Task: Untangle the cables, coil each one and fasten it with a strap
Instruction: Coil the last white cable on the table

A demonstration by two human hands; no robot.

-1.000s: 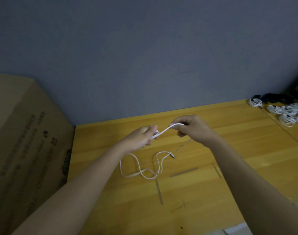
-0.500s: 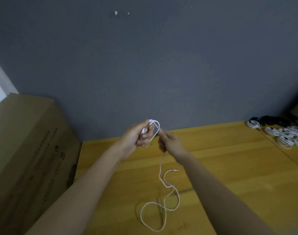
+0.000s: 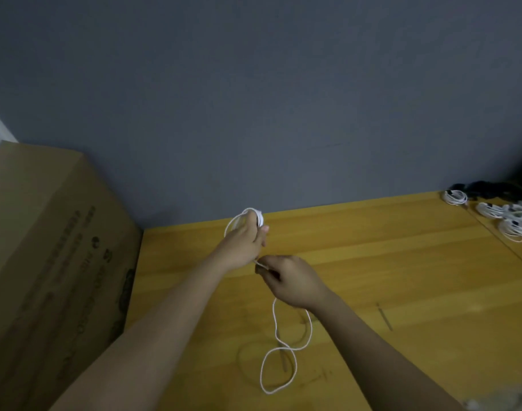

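A thin white cable (image 3: 276, 327) is partly wound into small loops around the fingers of my left hand (image 3: 244, 241), which grips the coil above the far side of the wooden table (image 3: 402, 277). My right hand (image 3: 292, 280) is just below and to the right of it, pinching the cable where it leaves the coil. The rest of the cable hangs down from my right hand and ends in a loose loop lying on the table near me.
A large cardboard box (image 3: 52, 262) stands against the table's left edge. At the far right lie several coiled white cables (image 3: 503, 215) and a dark heap of black cables (image 3: 485, 189). A grey wall rises behind the table.
My right hand dropped from beside the coil to below it, sliding down the cable. The coil on my left hand gained a turn, and the slack loop on the table has shortened.
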